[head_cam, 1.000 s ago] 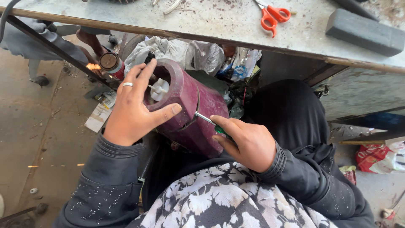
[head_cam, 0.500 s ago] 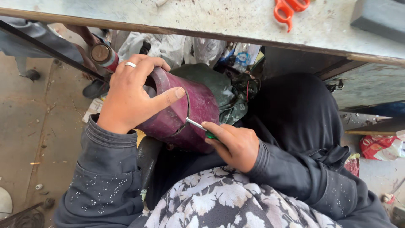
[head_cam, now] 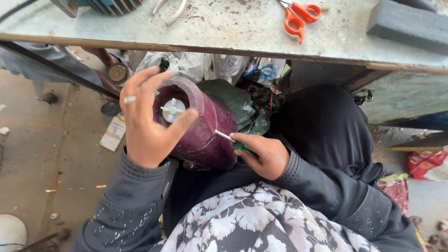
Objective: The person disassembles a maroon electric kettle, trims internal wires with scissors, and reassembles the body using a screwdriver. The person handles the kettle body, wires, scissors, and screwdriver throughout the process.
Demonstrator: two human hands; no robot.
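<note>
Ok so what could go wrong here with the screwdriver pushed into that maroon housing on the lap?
The screwdriver tip sits in the seam of the maroon housing; if it slips, it could jab toward the left hand gripping the rim. The round housing rests on the lap, steadied by that hand alone, so it might roll. The right hand grips the handle low, so control may be limited.

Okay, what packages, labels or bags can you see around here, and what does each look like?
Flat carton: on the floor left of the maroon cylinder, white and tan.
Crumpled plastic bags: under the bench edge, whitish-clear.
Small packet: under the bench, blue and white.
Printed sack: far right on the floor, red and white.
</note>
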